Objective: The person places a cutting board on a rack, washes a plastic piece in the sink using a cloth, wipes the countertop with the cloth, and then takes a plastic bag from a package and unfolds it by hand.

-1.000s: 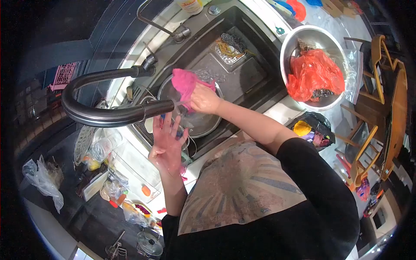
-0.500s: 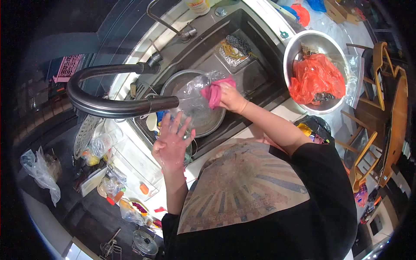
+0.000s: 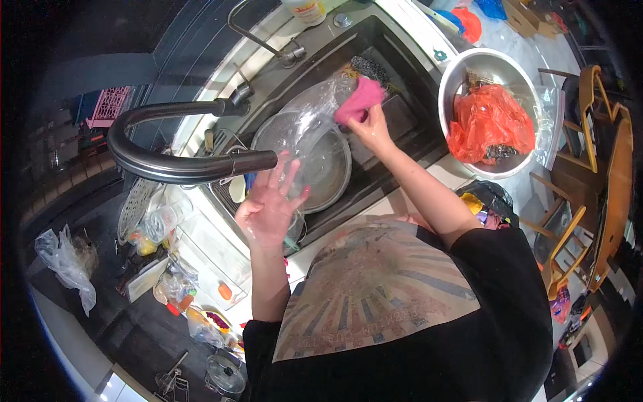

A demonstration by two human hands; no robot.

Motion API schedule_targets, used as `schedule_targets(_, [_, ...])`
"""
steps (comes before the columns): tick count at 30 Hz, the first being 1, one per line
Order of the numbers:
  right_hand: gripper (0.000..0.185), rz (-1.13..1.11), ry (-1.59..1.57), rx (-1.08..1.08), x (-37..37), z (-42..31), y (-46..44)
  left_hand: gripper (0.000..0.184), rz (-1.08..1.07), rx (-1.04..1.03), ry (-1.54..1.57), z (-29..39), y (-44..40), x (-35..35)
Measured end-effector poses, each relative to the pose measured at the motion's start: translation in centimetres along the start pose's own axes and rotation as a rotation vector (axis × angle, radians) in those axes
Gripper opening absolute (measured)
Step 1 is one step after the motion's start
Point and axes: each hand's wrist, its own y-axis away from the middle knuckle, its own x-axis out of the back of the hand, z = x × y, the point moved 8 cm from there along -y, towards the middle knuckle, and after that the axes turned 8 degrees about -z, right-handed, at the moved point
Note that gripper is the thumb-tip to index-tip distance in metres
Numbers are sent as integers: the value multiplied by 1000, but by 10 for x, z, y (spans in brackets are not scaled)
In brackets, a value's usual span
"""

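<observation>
My right hand (image 3: pixel 372 131) grips a pink cloth (image 3: pixel 360 100) above the sink. My left hand (image 3: pixel 269 213) is below the faucet spout (image 3: pixel 258 161), palm up and fingers spread. Between the hands stretches a shiny transparent thing (image 3: pixel 315 115), perhaps clear plastic; its edges are hard to make out, and whether my left fingers touch it I cannot tell. Under it sits a round metal basin (image 3: pixel 343 184), partly covered from view, inside the dark sink (image 3: pixel 414 124).
Right of the sink stands a steel bowl (image 3: pixel 447 100) holding a red plastic bag (image 3: pixel 492 124). A dark scouring pad (image 3: pixel 368 67) lies at the sink's far end. A clear container (image 3: pixel 207 264) is on the left counter. Wooden chairs (image 3: pixel 606 194) stand at right.
My right hand and the pink cloth have moved up and right, away from the spout. The transparent thing now spans more of the basin. My left hand has shifted slightly right and stays spread.
</observation>
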Motion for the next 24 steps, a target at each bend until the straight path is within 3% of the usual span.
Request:
schedule_targets(4, [69, 129, 48, 138, 19, -35, -21, 92, -21, 26, -49, -5, -6, -5])
schedule_targets(6, [68, 215, 269, 252, 28, -69, -28, 93, -32, 31, -71, -7, -8, -8])
schedule_targets(13, [51, 175, 236, 122, 29, -66, -32, 96, -24, 9, -163, -9, -8, -12])
schedule_targets(17, [39, 160, 266, 220, 23, -56, -20, 97, -17, 6, -160, 4, 6, 0])
schedule_targets(19, [29, 80, -133, 12, 15, -23, -20, 98, -10, -1, -153, 8, 16, 4])
schedule_targets(22, [27, -43, -214, -112, -2, -47, -17, 100, 19, -14, -63, 13, 32, 14])
schedule_targets(23, [27, 0, -512, -89, -15, -43, -18, 101, -7, -43, -75, 17, 38, 16])
schedule_targets(24, [27, -2, -510, -91, -16, -40, -16, 101, -32, -74, -86, 21, 44, 17])
